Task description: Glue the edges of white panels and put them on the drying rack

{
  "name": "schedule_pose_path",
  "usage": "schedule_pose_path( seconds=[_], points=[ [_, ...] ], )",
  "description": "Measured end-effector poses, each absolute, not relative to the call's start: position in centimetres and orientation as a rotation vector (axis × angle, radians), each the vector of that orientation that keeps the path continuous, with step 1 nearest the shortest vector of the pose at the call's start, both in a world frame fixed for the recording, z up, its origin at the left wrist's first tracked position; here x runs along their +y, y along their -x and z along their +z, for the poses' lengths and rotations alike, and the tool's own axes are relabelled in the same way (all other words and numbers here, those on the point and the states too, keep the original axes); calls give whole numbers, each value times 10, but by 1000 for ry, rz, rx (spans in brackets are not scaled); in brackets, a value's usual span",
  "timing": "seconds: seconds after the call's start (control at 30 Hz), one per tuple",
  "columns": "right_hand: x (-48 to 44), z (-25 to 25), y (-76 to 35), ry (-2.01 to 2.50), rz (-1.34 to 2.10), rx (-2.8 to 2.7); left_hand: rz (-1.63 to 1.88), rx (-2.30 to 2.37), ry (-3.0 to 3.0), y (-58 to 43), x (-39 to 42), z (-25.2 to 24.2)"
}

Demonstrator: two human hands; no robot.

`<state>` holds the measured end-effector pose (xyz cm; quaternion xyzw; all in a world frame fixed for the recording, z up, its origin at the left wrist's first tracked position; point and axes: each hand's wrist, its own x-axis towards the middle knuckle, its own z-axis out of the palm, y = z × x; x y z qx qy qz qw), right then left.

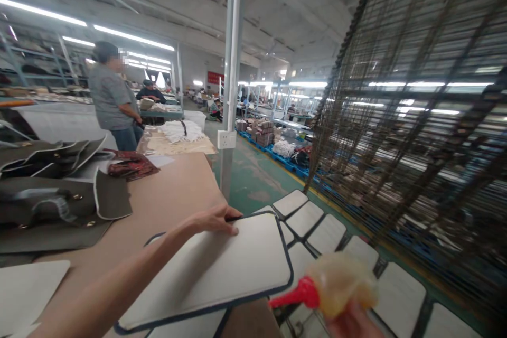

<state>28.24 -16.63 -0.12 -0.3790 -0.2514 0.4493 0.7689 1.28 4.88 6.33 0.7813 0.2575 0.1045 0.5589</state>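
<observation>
Step in hand, as I judge it: applying what's prob. glue to a dark-edged white panel, or lining up for it; no bead is clear on the face, so can't tell how far along.

Left hand pinches the panel's far edge: thumb flat on the upper face, fingers at the rim, partly hidden. Right hand is closed round a yellowish squeeze bottle from the near side; blurred, so exact finger placement & squeeze pressure can't be told. Its red nozzle points left, tip near the panel's near right edge; touching or just above, can't tell.

Next move, I'd say, calls for a firm hold on the panel & a steady nozzle w/ light, even pressure.

Position: panel sits at the near end of the brown-topped table, tilted a bit in view, w/ another white panel showing under its near edge. It lies under the left hand & forearm, and left of the right hand. More dark-edged panels lie in rows to the right, beyond the bottle; dark grey bag pieces are piled far left.
</observation>
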Motion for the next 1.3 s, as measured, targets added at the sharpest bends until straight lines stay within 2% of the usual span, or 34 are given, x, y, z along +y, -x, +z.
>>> schedule_pose_path(
  seconds=[0.1, 0.23, 0.5, 1.3],
  points=[
    [-155, 41, -309, 871, 797, -325, 157, 586, -1814, -7, 28, 74],
    [-143, 74, -325, 859, 745, -520, 99, 576, -1841, -3, 5, 91],
    [-152, 71, -337, 887, 821, -704, 89, 528, -1842, -2, -21, 112],
    [-199, 95, -319, 845, 942, -789, 75, 478, -1691, 3, -43, 121]
  ],
)
